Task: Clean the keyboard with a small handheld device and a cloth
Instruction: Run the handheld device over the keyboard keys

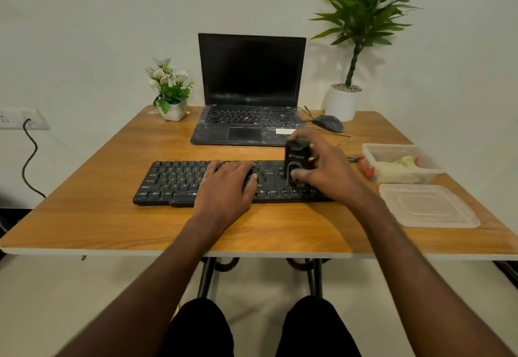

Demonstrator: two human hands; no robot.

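Observation:
A black keyboard (173,181) lies across the middle of the wooden table (92,216). My left hand (228,185) rests flat on its middle keys, fingers spread. My right hand (325,166) grips a small black handheld device (296,157) that stands upright on the keyboard's right end. A pale yellow cloth (398,164) lies inside a clear plastic box (403,149) at the right.
A dusty black laptop (249,90) stands open behind the keyboard, with a black mouse (329,123) and its cable to its right. The box's clear lid (427,206) lies near the right edge. A small flower pot (172,96) and a tall potted plant (343,101) stand at the back.

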